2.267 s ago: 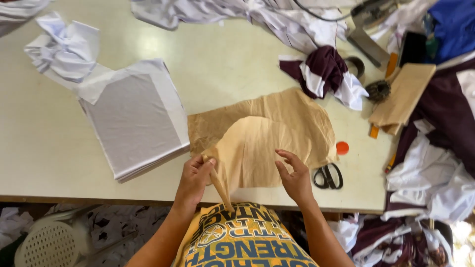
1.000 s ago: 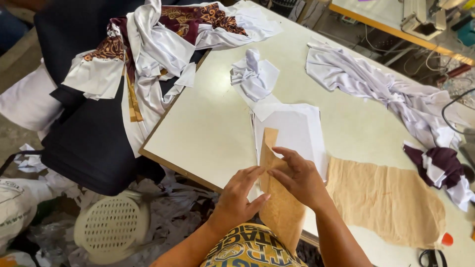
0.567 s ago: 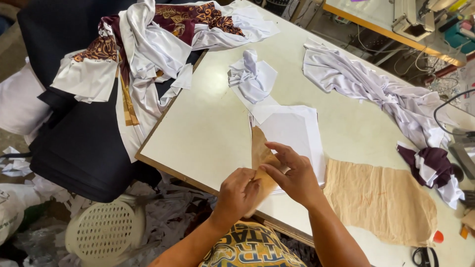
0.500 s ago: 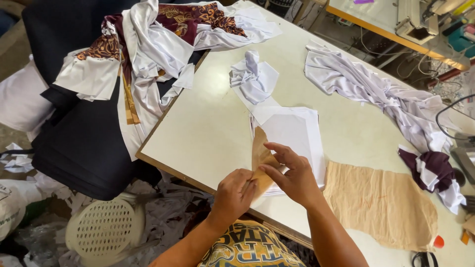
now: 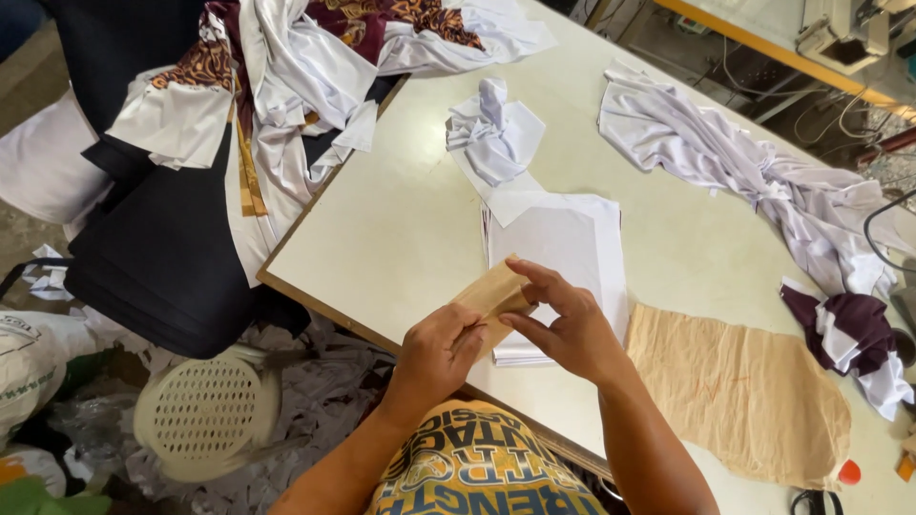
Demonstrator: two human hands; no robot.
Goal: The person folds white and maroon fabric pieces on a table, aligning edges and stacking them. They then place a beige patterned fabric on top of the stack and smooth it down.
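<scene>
Both of my hands hold a folded piece of brown paper (image 5: 492, 294) above the table's near edge. My left hand (image 5: 434, 355) grips its lower end from below. My right hand (image 5: 561, 319) pinches its upper right side with thumb and fingers. Just behind the hands lies a stack of white cut fabric pieces (image 5: 563, 250). A large brown paper pattern (image 5: 754, 393) lies flat on the pale table (image 5: 401, 229) to the right of my right forearm.
A crumpled white cloth (image 5: 494, 141) sits behind the stack; a long white garment (image 5: 725, 162) and a maroon-and-white cloth (image 5: 849, 329) lie at the right. Dark and white fabrics (image 5: 239, 124) hang over the left edge. A perforated plastic basket (image 5: 198, 412) stands on the scrap-littered floor.
The long brown paper piece that hung from my hands is now folded into a small packet. The view has swung left from the table's right end.
</scene>
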